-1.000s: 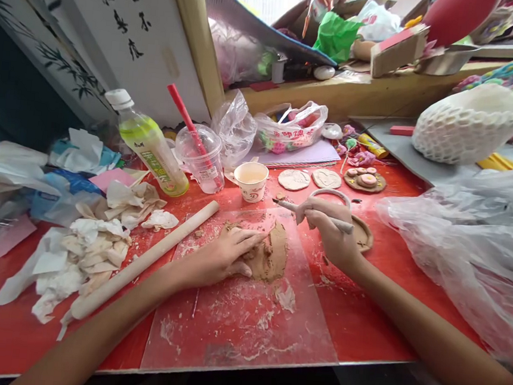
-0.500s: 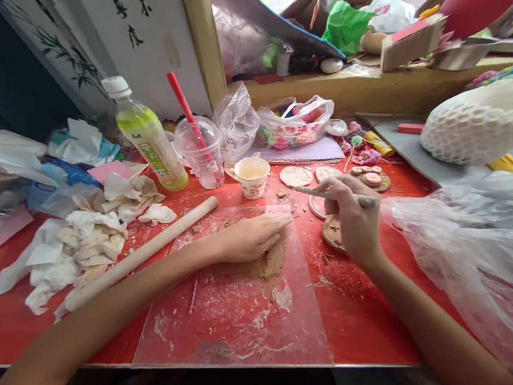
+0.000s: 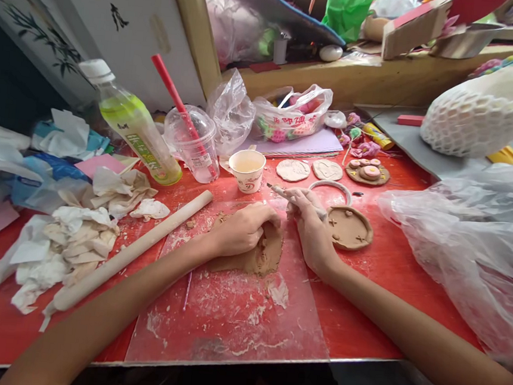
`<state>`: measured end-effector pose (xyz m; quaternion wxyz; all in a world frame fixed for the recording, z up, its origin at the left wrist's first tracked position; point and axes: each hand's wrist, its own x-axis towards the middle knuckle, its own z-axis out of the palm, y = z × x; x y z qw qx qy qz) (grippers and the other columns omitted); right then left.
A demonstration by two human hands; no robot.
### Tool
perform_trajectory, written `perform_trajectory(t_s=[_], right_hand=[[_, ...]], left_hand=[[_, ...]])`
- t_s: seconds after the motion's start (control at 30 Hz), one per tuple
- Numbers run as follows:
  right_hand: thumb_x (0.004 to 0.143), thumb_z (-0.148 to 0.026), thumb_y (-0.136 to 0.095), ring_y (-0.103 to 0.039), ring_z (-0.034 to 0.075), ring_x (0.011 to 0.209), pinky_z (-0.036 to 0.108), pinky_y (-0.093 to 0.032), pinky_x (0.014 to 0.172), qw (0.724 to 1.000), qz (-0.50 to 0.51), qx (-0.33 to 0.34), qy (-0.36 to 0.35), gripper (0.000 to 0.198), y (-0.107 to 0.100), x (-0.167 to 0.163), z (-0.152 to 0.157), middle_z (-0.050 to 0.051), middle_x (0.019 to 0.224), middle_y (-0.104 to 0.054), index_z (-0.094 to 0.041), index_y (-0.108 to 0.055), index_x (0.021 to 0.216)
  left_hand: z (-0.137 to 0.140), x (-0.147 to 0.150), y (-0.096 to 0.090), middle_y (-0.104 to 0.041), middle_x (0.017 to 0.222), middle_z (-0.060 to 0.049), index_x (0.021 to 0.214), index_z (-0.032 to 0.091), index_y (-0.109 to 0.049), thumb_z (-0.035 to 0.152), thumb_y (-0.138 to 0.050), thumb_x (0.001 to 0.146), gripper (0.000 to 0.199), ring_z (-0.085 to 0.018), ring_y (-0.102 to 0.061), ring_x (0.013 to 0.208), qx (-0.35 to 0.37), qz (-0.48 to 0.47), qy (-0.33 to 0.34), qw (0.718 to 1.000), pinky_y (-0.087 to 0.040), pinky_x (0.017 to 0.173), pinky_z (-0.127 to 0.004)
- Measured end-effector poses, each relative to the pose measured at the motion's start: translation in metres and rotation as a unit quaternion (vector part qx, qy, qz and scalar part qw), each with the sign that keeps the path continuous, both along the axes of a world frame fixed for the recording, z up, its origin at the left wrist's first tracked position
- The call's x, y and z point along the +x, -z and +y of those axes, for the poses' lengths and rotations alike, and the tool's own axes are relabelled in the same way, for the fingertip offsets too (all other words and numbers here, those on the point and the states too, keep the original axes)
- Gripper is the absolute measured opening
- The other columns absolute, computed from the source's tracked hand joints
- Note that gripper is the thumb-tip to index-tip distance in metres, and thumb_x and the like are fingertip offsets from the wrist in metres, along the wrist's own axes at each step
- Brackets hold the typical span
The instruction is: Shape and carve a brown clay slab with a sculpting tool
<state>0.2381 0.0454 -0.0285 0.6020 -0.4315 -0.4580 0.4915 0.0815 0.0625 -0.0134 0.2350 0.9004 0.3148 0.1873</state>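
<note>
A thin sheet of brown clay (image 3: 266, 259) lies on a clear plastic mat (image 3: 226, 328), its upper left part hidden. My left hand (image 3: 240, 232) rests over it with bent fingers; whatever the fingertips hold is hidden. Just to the right, my right hand (image 3: 313, 233) is closed around a slim pale clay tool (image 3: 278, 189), its dark tip pointing left above the mat. Beside that hand sits a round brown clay dish (image 3: 352, 229) with a raised rim and small marks. Behind it lies a pale ring (image 3: 347, 191).
A rolling pin (image 3: 137, 251) lies left of the mat, near crumpled tissues (image 3: 77, 240). Behind stand a paper cup (image 3: 246, 176) of liquid, a plastic cup (image 3: 199, 151) and a green drink bottle (image 3: 138, 131). Clay discs (image 3: 293, 170) lie farther back; plastic sheeting (image 3: 454, 234) covers the right.
My right hand has moved left and down with the tool, uncovering the clay dish and ring. The left hand's fingers, outstretched before, are now bent. The view has shifted slightly.
</note>
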Motion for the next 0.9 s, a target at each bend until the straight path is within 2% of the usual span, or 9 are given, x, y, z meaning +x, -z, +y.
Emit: perform_trajectory(t_s=[0.1, 0.2, 0.27, 0.33, 0.43, 0.63, 0.77, 0.83, 0.9], right_hand=[[0.083, -0.041, -0.049, -0.04, 0.01, 0.062, 0.023, -0.037, 0.059, 0.999, 0.035, -0.008, 0.0, 0.02, -0.0004, 0.0007, 0.0023, -0.002, 0.069, -0.043, -0.021, -0.053, 0.078], [0.081, -0.039, -0.05, -0.039, 0.01, 0.059, 0.023, -0.037, 0.056, 0.998, 0.068, -0.018, 0.002, 0.018, -0.002, 0.0014, 0.0038, -0.002, 0.068, -0.043, -0.021, -0.052, 0.076], [0.081, -0.037, -0.05, -0.039, 0.01, 0.06, 0.023, -0.037, 0.056, 0.997, 0.08, -0.021, 0.007, 0.017, -0.0021, 0.0017, 0.0047, -0.002, 0.069, -0.044, -0.021, -0.053, 0.075], [0.081, -0.037, -0.051, -0.038, 0.009, 0.06, 0.023, -0.036, 0.057, 0.996, 0.089, -0.024, 0.01, 0.017, -0.0013, 0.002, 0.0056, -0.002, 0.07, -0.044, -0.021, -0.054, 0.076], [0.081, -0.036, -0.053, -0.038, 0.009, 0.06, 0.023, -0.035, 0.057, 0.994, 0.101, -0.032, 0.004, 0.017, -0.0001, 0.002, 0.0059, -0.003, 0.069, -0.044, -0.021, -0.056, 0.076], [0.082, -0.035, -0.053, -0.037, 0.009, 0.058, 0.023, -0.032, 0.055, 0.992, 0.113, -0.049, -0.009, 0.017, -0.0022, 0.002, 0.0034, -0.003, 0.065, -0.043, -0.02, -0.059, 0.077], [0.082, -0.036, -0.053, -0.036, 0.009, 0.057, 0.024, -0.031, 0.055, 0.992, 0.12, -0.047, -0.014, 0.018, -0.0045, 0.0024, 0.0024, -0.003, 0.064, -0.043, -0.02, -0.059, 0.077], [0.082, -0.035, -0.053, -0.036, 0.009, 0.057, 0.024, -0.03, 0.054, 0.991, 0.123, -0.044, -0.012, 0.018, -0.005, 0.0022, 0.003, -0.003, 0.063, -0.042, -0.02, -0.059, 0.076], [0.082, -0.035, -0.052, -0.035, 0.009, 0.055, 0.024, -0.03, 0.053, 0.99, 0.127, -0.052, -0.01, 0.018, -0.0049, 0.0018, 0.004, -0.004, 0.061, -0.041, -0.02, -0.058, 0.076]], left_hand=[[0.0, -0.0029, 0.0006, -0.059, 0.096, -0.003, 0.095, 0.017, -0.054, 0.0, -0.031, 0.069, 0.039, -0.014, -0.054, 0.093, -0.015, -0.017, -0.001, 1.0, -0.045, 0.087, -0.03], [-0.002, -0.0058, -0.0017, -0.055, 0.121, -0.004, 0.115, 0.018, -0.049, 0.001, -0.033, 0.071, 0.05, -0.016, -0.046, 0.117, -0.031, -0.008, 0.019, 0.999, -0.036, 0.101, -0.036], [-0.0031, -0.0061, -0.0035, -0.05, 0.13, -0.003, 0.122, 0.019, -0.045, 0.002, -0.035, 0.071, 0.054, -0.017, -0.039, 0.125, -0.051, 0.007, 0.042, 0.998, -0.03, 0.107, -0.037], [-0.0032, -0.0049, -0.0046, -0.054, 0.125, -0.002, 0.119, 0.018, -0.047, 0.002, -0.034, 0.071, 0.052, -0.015, -0.045, 0.12, -0.087, 0.002, 0.055, 0.995, -0.034, 0.104, -0.035], [-0.002, -0.0017, -0.0054, -0.06, 0.107, -0.002, 0.105, 0.017, -0.051, 0.002, -0.032, 0.068, 0.044, -0.013, -0.055, 0.101, -0.129, -0.035, 0.05, 0.99, -0.042, 0.093, -0.03], [0.002, 0.0017, -0.0042, -0.057, 0.088, -0.003, 0.087, 0.017, -0.049, 0.006, -0.034, 0.066, 0.028, -0.015, -0.05, 0.085, -0.1, -0.049, 0.036, 0.993, -0.04, 0.085, -0.033], [0.0023, 0.0001, -0.0031, -0.055, 0.081, -0.001, 0.083, 0.018, -0.047, 0.006, -0.033, 0.064, 0.027, -0.013, -0.049, 0.076, -0.125, -0.071, 0.033, 0.989, -0.042, 0.073, -0.029], [0.0012, -0.0017, -0.0044, -0.057, 0.085, -0.002, 0.085, 0.018, -0.049, 0.006, -0.033, 0.064, 0.029, -0.014, -0.051, 0.079, -0.132, -0.074, 0.03, 0.988, -0.043, 0.076, -0.03], [-0.0002, -0.0038, -0.0067, -0.059, 0.097, -0.004, 0.093, 0.018, -0.052, 0.007, -0.034, 0.065, 0.035, -0.016, -0.052, 0.093, -0.119, -0.061, 0.041, 0.99, -0.039, 0.089, -0.034]])
